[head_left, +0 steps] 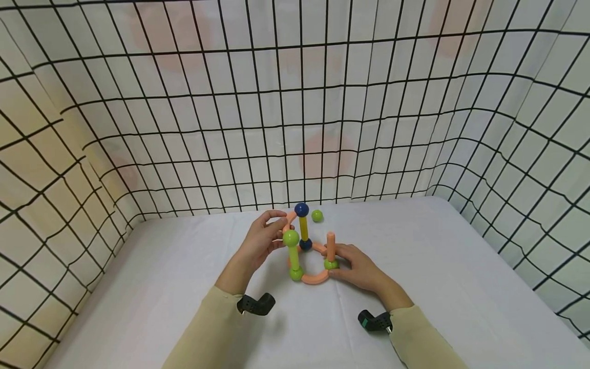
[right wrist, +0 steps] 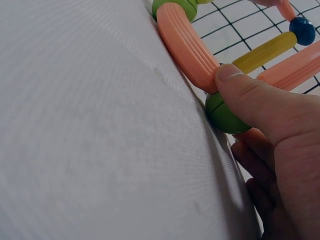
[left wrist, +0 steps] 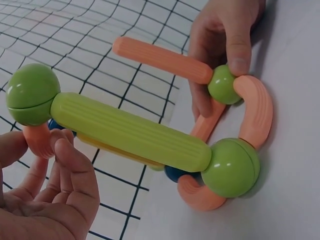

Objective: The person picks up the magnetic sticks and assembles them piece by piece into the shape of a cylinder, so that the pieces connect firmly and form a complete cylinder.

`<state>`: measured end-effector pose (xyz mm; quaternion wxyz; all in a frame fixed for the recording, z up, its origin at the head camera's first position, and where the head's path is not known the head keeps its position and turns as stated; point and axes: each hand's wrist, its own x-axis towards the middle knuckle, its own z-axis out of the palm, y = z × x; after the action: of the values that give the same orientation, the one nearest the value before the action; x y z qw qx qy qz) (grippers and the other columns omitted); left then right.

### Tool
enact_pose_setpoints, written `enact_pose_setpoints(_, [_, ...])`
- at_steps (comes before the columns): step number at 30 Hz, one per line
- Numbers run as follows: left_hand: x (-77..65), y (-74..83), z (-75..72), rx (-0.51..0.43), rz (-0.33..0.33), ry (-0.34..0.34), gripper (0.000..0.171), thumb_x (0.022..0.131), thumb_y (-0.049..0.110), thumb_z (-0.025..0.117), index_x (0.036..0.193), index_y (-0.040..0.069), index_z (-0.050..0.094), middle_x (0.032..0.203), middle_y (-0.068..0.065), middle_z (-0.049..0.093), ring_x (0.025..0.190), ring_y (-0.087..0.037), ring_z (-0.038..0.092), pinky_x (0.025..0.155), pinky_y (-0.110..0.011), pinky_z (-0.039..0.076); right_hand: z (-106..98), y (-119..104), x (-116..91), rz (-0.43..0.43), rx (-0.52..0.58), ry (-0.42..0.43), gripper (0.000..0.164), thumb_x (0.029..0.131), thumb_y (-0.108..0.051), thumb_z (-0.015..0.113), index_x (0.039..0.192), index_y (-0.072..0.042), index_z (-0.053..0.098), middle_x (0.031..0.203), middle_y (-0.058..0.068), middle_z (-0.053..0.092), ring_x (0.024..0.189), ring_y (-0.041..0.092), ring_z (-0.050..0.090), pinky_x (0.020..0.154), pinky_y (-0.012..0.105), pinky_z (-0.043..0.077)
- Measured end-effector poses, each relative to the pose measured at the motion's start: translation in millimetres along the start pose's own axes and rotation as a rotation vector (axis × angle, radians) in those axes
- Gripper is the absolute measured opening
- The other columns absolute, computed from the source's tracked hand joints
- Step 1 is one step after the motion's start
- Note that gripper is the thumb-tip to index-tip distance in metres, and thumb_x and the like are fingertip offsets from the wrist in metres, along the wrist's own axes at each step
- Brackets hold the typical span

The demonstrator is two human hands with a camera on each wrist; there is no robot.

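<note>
over white cloth, left hand pinching ribbed orange arc, right hand apparently pinching glossy green ball

3 views. Head camera looked forward and down from above the near side of the counter; widest and farthest off, it took in the left hand, right hand and back mesh. Left wrist camera faced across the work from close by, rolled so the counter lay along the right side; lime rod large at centre. Right wrist camera looked low along the counter, rolled the other way, right thumb close. 2 wrist views shared the peach arc, yellow rod and mesh.
</note>
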<state>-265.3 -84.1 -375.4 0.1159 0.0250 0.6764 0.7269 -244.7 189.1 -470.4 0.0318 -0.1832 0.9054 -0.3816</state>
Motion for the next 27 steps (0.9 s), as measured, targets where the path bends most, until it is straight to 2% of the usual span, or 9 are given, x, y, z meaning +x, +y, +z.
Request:
enact_pose_setpoints(7, [-1.0,-2.9,-1.9,0.035,-0.004,0.007,0.033,0.102,0.031,0.057,0.130,0.013,0.055,0.097,-0.003,0.067,0.081,-0.014,0.065,0.070,-0.026,0.054,0,-1,0,0.015,-0.001,0.001,0.060,0.084,-0.046,0.077,0.139,-0.032,0.056,0.147,0.000,0.054,0.137,0.030,0.048,0.109,0.060,0.039])
enact_pose_setpoints(11, [-2.2,-5.7,-3.4,0.057,-0.013,0.025,0.034,0.103,0.032,0.056,0.131,0.014,0.056,0.101,-0.004,0.064,0.084,-0.016,0.065,0.070,-0.026,0.054,0,-2,0,0.010,-0.001,0.003,0.059,0.084,-0.045,0.077,0.138,-0.032,0.057,0.147,0.000,0.054,0.137,0.030,0.047,0.110,0.060,0.039])
enact_pose_setpoints(15, [-6.4,-10.0,-5.5,0.098,-0.022,0.056,0.034,0.104,0.033,0.053,0.132,0.014,0.056,0.109,-0.007,0.064,0.081,-0.017,0.063,0.069,-0.026,0.053,1,-1,0,-0.032,-0.006,0.014,0.053,0.085,-0.040,0.078,0.135,-0.029,0.060,0.148,0.000,0.054,0.138,0.031,0.046,0.111,0.060,0.037])
enact_pose_setpoints(18, [-9.6,-14.6,-7.0,0.134,-0.022,0.090,0.031,0.105,0.030,0.051,0.132,0.014,0.057,0.112,-0.010,0.064,0.077,-0.016,0.062,0.067,-0.026,0.053,2,0,0,-0.064,-0.021,0.027,0.050,0.086,-0.039,0.077,0.132,-0.028,0.063,0.148,0.001,0.054,0.139,0.032,0.046,0.112,0.060,0.036])
enact_pose_setpoints(22, [-11.7,-21.8,-9.1,0.156,-0.011,0.133,0.027,0.104,0.022,0.051,0.129,0.013,0.058,0.108,-0.009,0.067,0.074,-0.016,0.062,0.065,-0.026,0.052,3,2,1,-0.073,-0.031,0.037,0.047,0.087,-0.041,0.076,0.131,-0.029,0.063,0.147,0.001,0.056,0.139,0.033,0.046,0.112,0.060,0.036])
enact_pose_setpoints(27, [-16.1,-31.5,-10.3,0.188,-0.009,0.137,0.028,0.101,0.017,0.054,0.129,0.012,0.058,0.110,-0.012,0.070,0.077,-0.016,0.062,0.067,-0.026,0.052,2,2,0,-0.059,-0.032,0.034,0.050,0.086,-0.041,0.077,0.132,-0.029,0.063,0.148,0.001,0.055,0.139,0.033,0.046,0.112,0.060,0.036])
